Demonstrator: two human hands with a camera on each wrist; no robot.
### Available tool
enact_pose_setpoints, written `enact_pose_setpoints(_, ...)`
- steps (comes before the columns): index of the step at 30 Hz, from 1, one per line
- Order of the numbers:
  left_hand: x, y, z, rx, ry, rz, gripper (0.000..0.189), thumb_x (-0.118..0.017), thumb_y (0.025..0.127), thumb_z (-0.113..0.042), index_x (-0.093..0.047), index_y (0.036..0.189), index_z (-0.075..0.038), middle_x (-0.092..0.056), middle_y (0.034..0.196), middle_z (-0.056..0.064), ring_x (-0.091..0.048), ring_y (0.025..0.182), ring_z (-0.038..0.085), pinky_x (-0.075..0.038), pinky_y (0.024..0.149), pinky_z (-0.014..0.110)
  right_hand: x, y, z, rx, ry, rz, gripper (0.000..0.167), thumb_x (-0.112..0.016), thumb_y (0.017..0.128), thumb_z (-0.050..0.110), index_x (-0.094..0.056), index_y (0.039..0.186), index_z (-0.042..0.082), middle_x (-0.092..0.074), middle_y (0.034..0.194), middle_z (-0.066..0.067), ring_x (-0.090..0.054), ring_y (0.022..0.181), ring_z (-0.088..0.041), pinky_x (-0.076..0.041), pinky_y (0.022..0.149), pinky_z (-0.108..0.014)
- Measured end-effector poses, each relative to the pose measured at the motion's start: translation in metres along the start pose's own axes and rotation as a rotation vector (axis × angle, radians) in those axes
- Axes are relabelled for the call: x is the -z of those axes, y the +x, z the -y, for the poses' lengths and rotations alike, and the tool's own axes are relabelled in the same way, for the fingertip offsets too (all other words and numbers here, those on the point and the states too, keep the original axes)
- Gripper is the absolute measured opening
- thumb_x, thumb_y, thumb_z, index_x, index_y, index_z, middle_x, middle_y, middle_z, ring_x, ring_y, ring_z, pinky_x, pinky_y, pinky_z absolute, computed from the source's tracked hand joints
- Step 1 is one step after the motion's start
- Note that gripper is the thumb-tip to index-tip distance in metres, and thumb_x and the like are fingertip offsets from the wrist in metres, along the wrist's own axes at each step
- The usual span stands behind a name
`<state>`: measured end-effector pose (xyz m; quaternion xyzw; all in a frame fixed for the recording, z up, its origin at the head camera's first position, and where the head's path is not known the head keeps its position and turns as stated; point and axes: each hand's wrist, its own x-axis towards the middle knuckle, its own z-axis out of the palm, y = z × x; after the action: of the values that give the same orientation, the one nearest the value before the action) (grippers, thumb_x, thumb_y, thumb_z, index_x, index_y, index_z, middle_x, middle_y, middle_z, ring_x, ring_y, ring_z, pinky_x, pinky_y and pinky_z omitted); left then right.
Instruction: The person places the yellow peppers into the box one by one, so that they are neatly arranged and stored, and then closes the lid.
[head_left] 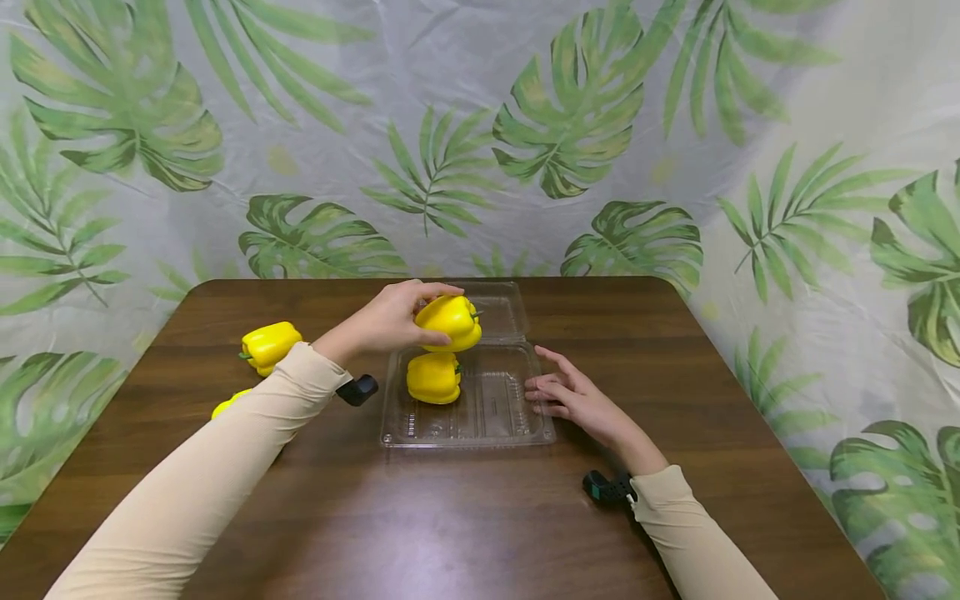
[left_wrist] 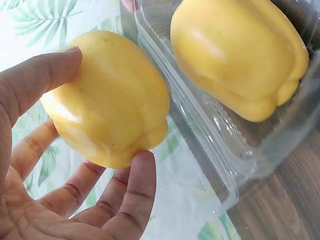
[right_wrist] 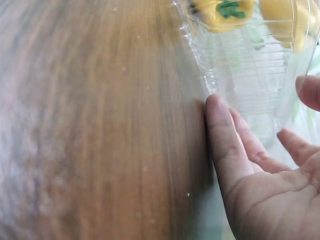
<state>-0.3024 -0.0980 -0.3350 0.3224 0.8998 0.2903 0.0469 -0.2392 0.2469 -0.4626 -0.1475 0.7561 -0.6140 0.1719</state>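
Observation:
My left hand (head_left: 392,318) grips a yellow bell pepper (head_left: 450,322) between thumb and fingers, raised over the back part of a clear plastic clamshell container (head_left: 487,433). Inside the container's base, on its left side, lies another yellow bell pepper (head_left: 433,378). The left wrist view shows the held pepper (left_wrist: 107,100) close up, apart from the pepper in the container (left_wrist: 235,50). At the container's right wall is my right hand (head_left: 581,406), its fingers extended and fingertips (right_wrist: 218,110) touching the plastic. Nothing is held in that hand.
To the left on the brown wooden table (head_left: 450,517) lies a yellow bell pepper (head_left: 271,346). One more yellow pepper (head_left: 228,403) is mostly hidden behind the left sleeve. The container's open lid (head_left: 498,308) lies flat toward the back edge, before a leaf-patterned cloth (head_left: 450,167).

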Motion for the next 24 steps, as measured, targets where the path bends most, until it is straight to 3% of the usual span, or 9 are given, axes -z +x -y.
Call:
enact_pose_setpoints(9,-0.012,0.012,-0.013,-0.02,0.02,0.022,0.072,-0.087,0.092,-0.027,-0.057,0.157,-0.023,-0.061,0.153,0.014,-0.063,0.129,0.037,-0.053,0.107,0.054,0.002,0.002,-0.002,-0.011,-0.017,0.0,0.064,-0.045,0.117,0.023,-0.015,0.173,0.023,-0.049,0.154,-0.035,-0.055,0.143,-0.049,-0.057,0.109,-0.041)
enact_pose_setpoints(18,-0.026,0.02,-0.023,-0.029,0.032,0.036,0.073,-0.087,0.091,-0.028,-0.056,0.158,-0.023,-0.065,0.141,0.014,-0.062,0.126,0.033,-0.052,0.107,0.051,0.003,0.001,0.0,-0.014,-0.023,0.013,0.064,-0.044,0.118,0.024,-0.013,0.174,0.021,-0.048,0.155,-0.036,-0.054,0.144,-0.05,-0.056,0.111,-0.044)
enact_pose_setpoints(24,-0.035,0.025,-0.025,-0.027,0.033,0.067,0.072,-0.087,0.092,-0.026,-0.057,0.157,-0.022,-0.063,0.149,0.014,-0.062,0.133,0.034,-0.052,0.111,0.051,0.003,0.0,0.002,-0.014,-0.013,0.021,0.066,-0.046,0.117,0.023,-0.013,0.174,0.021,-0.047,0.155,-0.036,-0.053,0.145,-0.051,-0.055,0.113,-0.047)
